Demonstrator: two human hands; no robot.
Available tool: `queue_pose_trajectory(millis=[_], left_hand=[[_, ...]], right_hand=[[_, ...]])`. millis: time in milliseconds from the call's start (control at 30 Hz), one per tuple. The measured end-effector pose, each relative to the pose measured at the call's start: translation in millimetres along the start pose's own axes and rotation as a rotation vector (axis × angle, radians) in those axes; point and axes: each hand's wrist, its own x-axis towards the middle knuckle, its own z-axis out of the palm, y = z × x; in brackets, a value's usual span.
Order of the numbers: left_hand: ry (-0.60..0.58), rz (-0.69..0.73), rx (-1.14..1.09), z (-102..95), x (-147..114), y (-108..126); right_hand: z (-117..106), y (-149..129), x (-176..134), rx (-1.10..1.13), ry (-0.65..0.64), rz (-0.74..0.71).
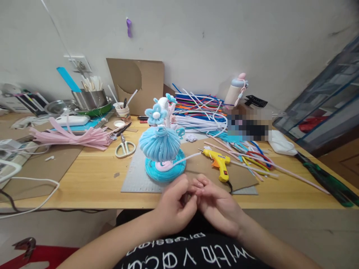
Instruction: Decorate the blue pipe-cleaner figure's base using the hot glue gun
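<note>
one hand [175, 204] touches the other [220, 208] near a blue figure [159, 145]

- A purple strip [129, 28] hangs on the wall [185, 41], high up and well beyond the left hand [175, 207].
- A wall socket [80, 64] sits farther left of that hand, also beyond it.
- Below the socket, far ahead and left of both hands, a metal pot [89, 100] holds upright sticks [92, 84]; a shiny bowl [57, 107] lies beside it.
- A white cable [58, 184] loops well to the left of the hands.
- A capped bottle [233, 93] stands well beyond the right hand [220, 209], slightly rightward.
- A black hair claw [256, 101] rests just right of the bottle.
- A blue-edged cabinet [333, 93] stands far to the hands' right.
</note>
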Motion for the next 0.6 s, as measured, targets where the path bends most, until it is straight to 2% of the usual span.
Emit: queue_pose_trajectory(millis=[67,100,133,200,233,300,367,433,500,600], left_hand=[[-0.129,0.013,0.080,-8.3,-11,-6],[-0.108,0.008,0.156,-13.7,-17,-10],[-0.061,0.019,0.228,-19.6,-23,-14],[0.058,0.022,0.364,-32.3,-31,-23],[0.129,0.003,0.426,-38.7,-33,-27],[0.228,-0.060,0.573,-50.2,-34,-36],[0.203,-0.104,0.700,-58.7,-29,-43],[0.122,-0.127,0.763,-63.5,-22,-48],[0.031,-0.153,0.782,-65.1,-13,-51],[-0.095,-0.210,0.823,-64.0,-2,-51]], right_hand=[[-14,-14,-9,-0.396,0.032,-0.103],[-23,-24,-13,-0.651,0.084,-0.207],[-33,-35,-16,-0.918,0.208,-0.328],[-51,-58,-17,-1.390,0.534,-0.528],[-59,-68,-15,-1.606,0.655,-0.531],[-70,-84,-8,-1.888,0.747,-0.326],[-73,-93,3,-2.011,0.800,-0.074],[-72,-94,13,-2.065,0.846,0.073],[-70,-93,21,-2.102,0.861,0.118],[-73,-92,25,-2.106,0.834,0.087]])
